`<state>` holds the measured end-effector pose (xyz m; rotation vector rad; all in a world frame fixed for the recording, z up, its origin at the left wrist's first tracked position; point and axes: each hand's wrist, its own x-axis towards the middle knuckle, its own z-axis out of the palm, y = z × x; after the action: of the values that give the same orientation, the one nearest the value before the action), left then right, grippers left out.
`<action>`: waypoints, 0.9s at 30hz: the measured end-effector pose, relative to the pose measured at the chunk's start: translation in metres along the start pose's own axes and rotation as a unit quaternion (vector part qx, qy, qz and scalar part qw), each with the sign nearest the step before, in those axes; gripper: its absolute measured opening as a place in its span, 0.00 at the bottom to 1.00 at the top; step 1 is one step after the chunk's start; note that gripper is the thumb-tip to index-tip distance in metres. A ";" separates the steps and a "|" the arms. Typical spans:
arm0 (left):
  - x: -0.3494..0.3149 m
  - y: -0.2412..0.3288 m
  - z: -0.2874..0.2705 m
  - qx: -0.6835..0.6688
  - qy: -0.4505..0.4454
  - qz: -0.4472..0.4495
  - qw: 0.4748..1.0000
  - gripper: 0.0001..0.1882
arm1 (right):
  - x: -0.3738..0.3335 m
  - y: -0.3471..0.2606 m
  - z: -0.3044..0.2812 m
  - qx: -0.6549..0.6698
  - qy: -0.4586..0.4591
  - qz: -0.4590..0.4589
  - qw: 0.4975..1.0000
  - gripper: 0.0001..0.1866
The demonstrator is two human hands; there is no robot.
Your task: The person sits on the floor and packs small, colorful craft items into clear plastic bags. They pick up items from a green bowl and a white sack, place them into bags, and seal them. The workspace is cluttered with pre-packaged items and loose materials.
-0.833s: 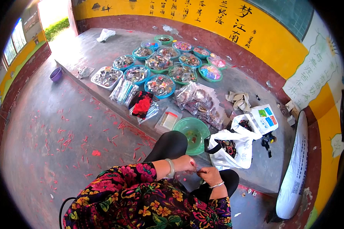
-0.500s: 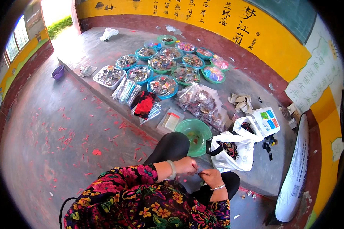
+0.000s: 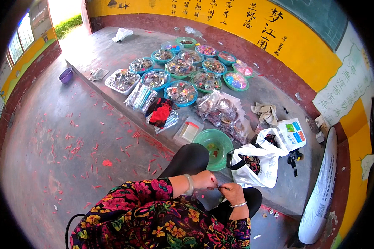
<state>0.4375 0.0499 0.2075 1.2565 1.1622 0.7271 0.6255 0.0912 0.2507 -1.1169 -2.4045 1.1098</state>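
Note:
Just beyond my lap, my two hands work close together, fingertips almost touching. My left hand (image 3: 204, 179) is closed, with a bangle at the wrist; a small dark-red bit shows at its fingertips. My right hand (image 3: 232, 193) pinches with thumb and forefinger beside it, a thin bracelet at the wrist. What the fingers hold is too small to name. Beyond my knee, nearest the hands, stands a green plastic basin (image 3: 205, 136) with a few small pieces at its bottom. To its right lies a white bag (image 3: 264, 179), its mouth showing dark, multicoloured items.
Several basins (image 3: 181, 92) of small packaged goods stand on the raised floor, near a white tub (image 3: 122, 81) and clear bags of beads (image 3: 224, 112). Red scraps (image 3: 107, 163) litter the lower floor at left. A long wrapped roll (image 3: 320, 195) lies at right.
The view has shifted slightly, so the room appears a little farther right. Both hands stay close together at the same spot, with only small finger movement.

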 end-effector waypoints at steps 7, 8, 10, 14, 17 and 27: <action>0.005 -0.014 0.006 -0.009 -0.005 0.042 0.999 0.09 | -0.002 0.004 -0.003 0.007 -0.025 -0.060 0.998 0.06; 0.003 -0.008 0.005 -0.019 -0.007 0.064 0.998 0.09 | -0.003 0.004 -0.004 0.011 -0.023 -0.048 0.999 0.06; -0.005 0.006 0.006 -0.054 -0.031 0.027 0.998 0.10 | -0.004 0.007 -0.004 0.023 -0.022 -0.034 0.999 0.06; -0.010 0.019 0.003 -0.065 -0.031 -0.027 0.997 0.10 | -0.006 0.005 -0.005 0.050 -0.027 0.012 0.998 0.06; -0.004 0.009 0.005 -0.093 0.003 -0.054 0.994 0.09 | -0.006 0.002 -0.006 0.071 -0.029 0.045 0.996 0.07; -0.013 0.023 0.002 -0.048 -0.021 -0.039 0.998 0.10 | -0.005 -0.007 -0.009 0.118 -0.037 0.088 0.988 0.05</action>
<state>0.4393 0.0426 0.2326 1.1355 1.1238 0.6870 0.6297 0.0896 0.2625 -1.2445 -2.1865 1.4736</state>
